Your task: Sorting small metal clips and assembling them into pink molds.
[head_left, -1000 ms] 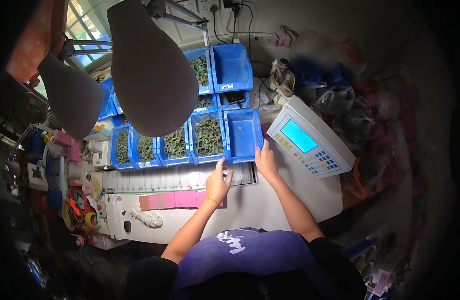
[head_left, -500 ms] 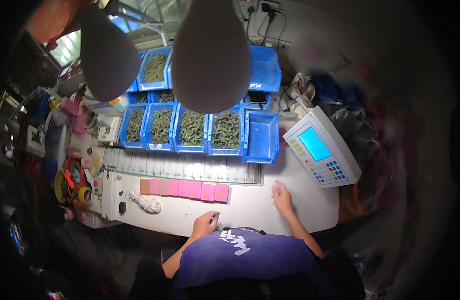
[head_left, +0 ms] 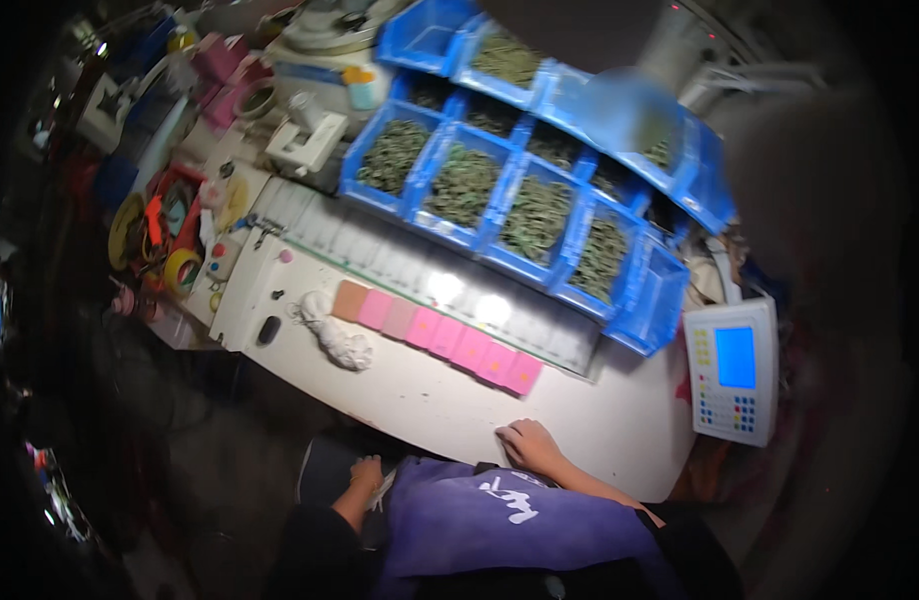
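Observation:
My left hand (head_left: 366, 470) has dropped below the table's front edge, near my lap and a dark grey surface. Its short visible fingers look slightly apart, and I see nothing held. A pale strip shows just beside that wrist. My right hand (head_left: 528, 443) rests on the white tabletop (head_left: 430, 400) at its front edge, fingers bent loosely with nothing visible in them. Ahead of it lies a slanting row of pink and brownish blocks (head_left: 450, 335). A bundle of white cord (head_left: 338, 340) lies at the row's left end.
Blue bins (head_left: 470, 195) filled with greenish ring-like pieces stand behind a long gridded panel (head_left: 380, 245). One front bin (head_left: 662, 300) at the right looks bare inside. A white device with a blue screen (head_left: 735, 370) stands at right. Tape rolls (head_left: 183, 270) and tools crowd the left.
The view has turned and shifted, so the table appears slanted. My left hand has left the tabletop for my lap. The right hand has come back to the front edge.

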`<act>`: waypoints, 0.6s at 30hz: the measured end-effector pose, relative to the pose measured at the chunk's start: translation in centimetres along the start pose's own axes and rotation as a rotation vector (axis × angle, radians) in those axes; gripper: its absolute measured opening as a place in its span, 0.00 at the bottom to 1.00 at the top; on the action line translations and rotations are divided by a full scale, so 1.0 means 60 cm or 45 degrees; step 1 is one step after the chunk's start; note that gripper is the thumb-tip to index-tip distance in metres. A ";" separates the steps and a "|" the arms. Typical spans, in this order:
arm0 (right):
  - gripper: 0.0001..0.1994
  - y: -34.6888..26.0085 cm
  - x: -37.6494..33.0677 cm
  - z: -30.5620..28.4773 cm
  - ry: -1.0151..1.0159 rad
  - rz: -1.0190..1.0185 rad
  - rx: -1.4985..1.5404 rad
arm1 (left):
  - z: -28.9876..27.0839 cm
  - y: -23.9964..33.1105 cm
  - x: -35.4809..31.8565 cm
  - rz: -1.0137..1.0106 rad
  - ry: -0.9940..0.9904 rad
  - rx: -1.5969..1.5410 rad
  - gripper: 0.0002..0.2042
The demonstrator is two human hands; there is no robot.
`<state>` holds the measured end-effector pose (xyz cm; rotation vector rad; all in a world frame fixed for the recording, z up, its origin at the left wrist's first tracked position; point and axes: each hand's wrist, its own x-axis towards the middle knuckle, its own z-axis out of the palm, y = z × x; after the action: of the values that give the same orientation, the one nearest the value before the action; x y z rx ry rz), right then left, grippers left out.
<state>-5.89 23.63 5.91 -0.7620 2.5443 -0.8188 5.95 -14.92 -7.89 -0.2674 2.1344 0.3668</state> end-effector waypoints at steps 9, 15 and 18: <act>0.20 -0.020 0.040 0.046 -0.152 -0.257 -0.536 | 0.080 -0.099 0.213 0.011 0.371 0.125 0.23; 0.18 -0.004 0.044 0.059 -0.226 -0.303 -0.593 | 0.087 -0.123 0.213 -0.189 0.170 -0.007 0.22; 0.10 0.000 0.042 0.062 -0.109 -0.314 -0.501 | 0.079 -0.109 0.201 -0.229 0.155 -0.059 0.22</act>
<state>-6.06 20.56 2.65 -1.2227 2.5964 -0.3405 5.11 -19.90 -21.48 -0.5159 2.2017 0.3024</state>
